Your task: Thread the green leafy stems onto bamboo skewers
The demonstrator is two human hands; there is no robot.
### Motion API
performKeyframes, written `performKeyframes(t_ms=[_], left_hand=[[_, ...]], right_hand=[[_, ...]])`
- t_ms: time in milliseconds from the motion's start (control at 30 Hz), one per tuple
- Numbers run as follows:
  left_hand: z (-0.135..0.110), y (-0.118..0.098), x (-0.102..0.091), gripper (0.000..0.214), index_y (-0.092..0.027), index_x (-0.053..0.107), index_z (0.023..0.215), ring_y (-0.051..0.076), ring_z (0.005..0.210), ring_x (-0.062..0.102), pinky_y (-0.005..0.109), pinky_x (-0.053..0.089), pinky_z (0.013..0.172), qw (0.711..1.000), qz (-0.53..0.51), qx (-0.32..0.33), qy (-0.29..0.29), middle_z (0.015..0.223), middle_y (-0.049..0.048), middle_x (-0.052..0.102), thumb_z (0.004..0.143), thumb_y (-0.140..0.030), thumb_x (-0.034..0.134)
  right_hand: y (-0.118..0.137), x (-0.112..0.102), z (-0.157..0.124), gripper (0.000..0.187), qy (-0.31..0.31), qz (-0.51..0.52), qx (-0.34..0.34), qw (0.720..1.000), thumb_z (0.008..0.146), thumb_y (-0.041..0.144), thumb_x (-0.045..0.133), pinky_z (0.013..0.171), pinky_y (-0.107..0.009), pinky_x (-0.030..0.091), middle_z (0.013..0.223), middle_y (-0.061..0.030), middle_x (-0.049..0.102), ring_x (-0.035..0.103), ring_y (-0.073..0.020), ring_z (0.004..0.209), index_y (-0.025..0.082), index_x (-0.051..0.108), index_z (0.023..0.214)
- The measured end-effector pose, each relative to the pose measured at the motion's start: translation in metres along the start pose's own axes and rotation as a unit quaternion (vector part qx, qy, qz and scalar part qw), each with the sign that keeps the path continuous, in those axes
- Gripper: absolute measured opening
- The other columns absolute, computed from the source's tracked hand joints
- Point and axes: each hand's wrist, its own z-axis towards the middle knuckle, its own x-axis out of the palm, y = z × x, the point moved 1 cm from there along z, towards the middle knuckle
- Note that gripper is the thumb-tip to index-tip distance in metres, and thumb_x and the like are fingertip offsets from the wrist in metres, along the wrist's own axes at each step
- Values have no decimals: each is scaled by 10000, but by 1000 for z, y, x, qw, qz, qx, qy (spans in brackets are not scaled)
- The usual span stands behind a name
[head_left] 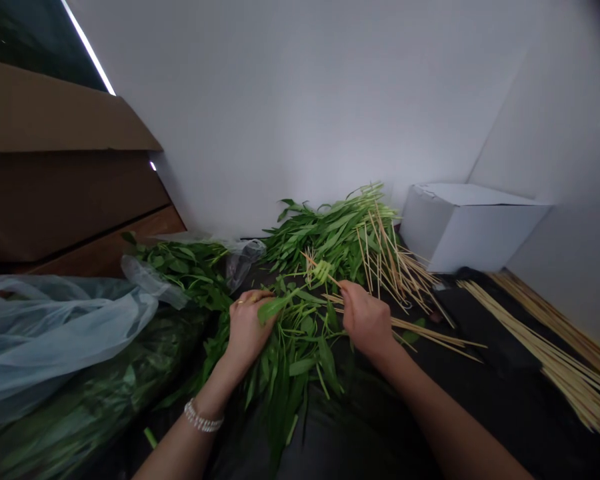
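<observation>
My left hand [246,327] is closed round a leafy green stalk [276,307] whose tip points right. My right hand [366,319] pinches a thin bamboo skewer [321,270] that carries a folded bit of greens near its far end. Both hands hover over a loose heap of leafy greens [293,360] lying on a black sheet [480,387]. A beaded bracelet [203,418] sits on my left wrist.
Skewered greens [350,237] are piled by the white wall. Loose skewers [550,353] lie at right near a white box [467,223]. Plastic bags of greens [55,333] fill the left, with cardboard boxes [65,180] behind.
</observation>
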Motion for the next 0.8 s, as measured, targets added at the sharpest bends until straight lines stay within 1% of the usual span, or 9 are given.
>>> performKeyframes(t_ms=[200, 267, 333, 400, 467, 533, 600, 700, 800], left_hand=[[9, 0, -19, 142, -225, 739, 834, 255, 1060, 577, 434, 371, 979, 976, -121, -13, -181, 1026, 68, 724, 829, -337, 651], [10, 0, -24, 131, -212, 727, 780, 245, 1028, 593, 416, 378, 977, 959, -186, -36, -212, 1008, 71, 720, 789, -338, 694], [11, 0, -24, 145, -201, 713, 775, 217, 931, 622, 365, 428, 903, 930, -289, -87, -211, 945, 59, 718, 760, -345, 717], [12, 0, -23, 191, -192, 691, 789, 163, 761, 621, 286, 465, 739, 877, -414, -154, -189, 847, 33, 711, 746, -374, 724], [14, 1, -21, 247, -184, 653, 789, 110, 617, 572, 230, 442, 600, 796, -541, -219, -159, 809, 15, 707, 738, -415, 725], [17, 2, -20, 276, -175, 622, 801, 82, 554, 544, 207, 435, 547, 709, -637, -274, -129, 835, 25, 718, 742, -424, 722], [20, 3, -21, 253, -166, 609, 840, 72, 535, 550, 192, 444, 518, 642, -691, -317, -102, 885, 50, 728, 772, -389, 707], [21, 3, -24, 173, -161, 599, 851, 67, 554, 591, 159, 445, 477, 602, -718, -337, -90, 982, 79, 726, 812, -310, 677], [20, 2, -24, 140, -162, 592, 790, 83, 604, 634, 148, 479, 497, 591, -732, -329, -82, 960, 79, 730, 769, -217, 719]], right_hand=[[0, 1, 0, 251, -9, -5, -6, 1000, 984, 191, 372, 570, -233, 387, 826, -56, 705, 632, -124, 632, 135, 611, 1037], [1, 1, -1, 250, -8, -2, -8, 1000, 982, 189, 372, 568, -235, 388, 830, -55, 705, 631, -123, 628, 136, 610, 1038], [2, 2, -2, 245, -5, 7, -10, 1000, 981, 185, 375, 575, -232, 392, 831, -55, 705, 635, -122, 637, 140, 610, 1033], [2, 3, -2, 236, -1, 15, -10, 1000, 980, 186, 381, 581, -230, 398, 830, -54, 705, 638, -122, 639, 143, 608, 1028], [2, 2, -2, 229, -1, 21, -7, 1000, 978, 187, 385, 587, -233, 407, 836, -55, 705, 640, -127, 639, 144, 603, 1032], [0, 0, 0, 228, -12, 34, 10, 999, 975, 183, 379, 604, -234, 422, 849, -57, 705, 646, -134, 654, 142, 592, 1047], [-4, -4, 2, 233, -37, 54, 46, 997, 976, 184, 364, 621, -234, 437, 836, -53, 699, 646, -137, 659, 141, 577, 1061], [-9, -8, 5, 241, -65, 67, 89, 992, 978, 200, 351, 610, -237, 443, 758, -32, 674, 631, -139, 621, 142, 568, 1065], [-7, -6, 4, 245, -45, 58, 62, 995, 975, 198, 356, 606, -240, 443, 774, -42, 679, 634, -142, 629, 142, 578, 1062]])
